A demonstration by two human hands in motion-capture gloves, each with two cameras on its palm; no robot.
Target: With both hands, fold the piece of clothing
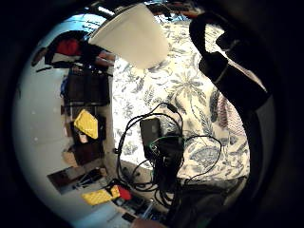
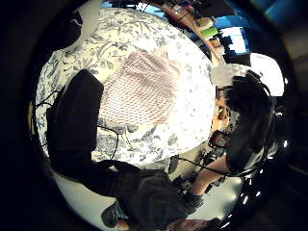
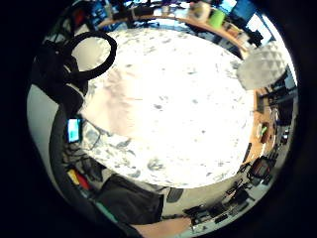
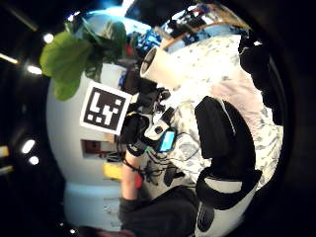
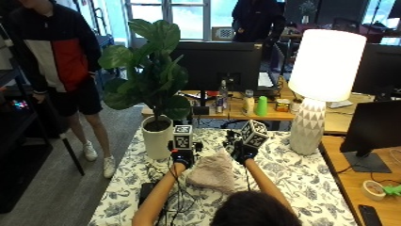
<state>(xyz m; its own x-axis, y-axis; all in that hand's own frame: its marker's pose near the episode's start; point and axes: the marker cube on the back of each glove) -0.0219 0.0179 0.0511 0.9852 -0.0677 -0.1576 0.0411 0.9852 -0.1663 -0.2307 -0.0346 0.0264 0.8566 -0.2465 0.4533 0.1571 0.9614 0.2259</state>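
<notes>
A pale pink piece of clothing (image 5: 213, 173) lies in a folded heap on the floral tablecloth (image 5: 294, 176), in front of the person. My left hand (image 5: 183, 157) hovers just beyond its left far corner, and my right hand (image 5: 243, 150) hovers beyond its right far corner. Neither hand holds the cloth. The left thumb side palm view looks down on the clothing (image 2: 142, 89) from some height, with a black thumb (image 2: 74, 115) beside it. The right thumb side palm view shows the clothing (image 4: 242, 94) and my left hand (image 4: 136, 129) apart from it. Both hands' fingers hang loosely curled.
A white pot (image 5: 156, 139) with a large-leaved plant stands at the table's far left, close to my left hand. A white lamp (image 5: 308, 129) stands at the far right. A black device (image 5: 147, 192) with cables lies near the left front edge.
</notes>
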